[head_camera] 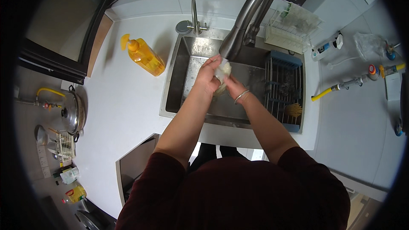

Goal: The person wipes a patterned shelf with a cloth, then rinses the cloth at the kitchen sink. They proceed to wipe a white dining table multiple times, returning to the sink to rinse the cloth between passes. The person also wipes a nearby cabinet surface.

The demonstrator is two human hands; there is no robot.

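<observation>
Both hands are over the stainless-steel sink (199, 46), right under the spout of the large pull-down faucet (230, 44). A stream of water (222, 63) falls from the spout onto a pale, whitish item (225, 69), too blurred and covered to name exactly. My left hand (208, 75) grips it from the left, fingers up near the spout. From the lower right, my right hand (235, 88) holds the same item, with a silver bangle (242, 97) around that wrist. Fingers hide part of the item.
A blue-ended drying rack (285, 58) spans the sink's right side, holding a bristled scrubber (293, 110) and a wire scourer (287, 87). A smaller tap (195, 19) rises behind the sink. An orange pump bottle (146, 58) stands left; a lidded pot (73, 112) is farther left.
</observation>
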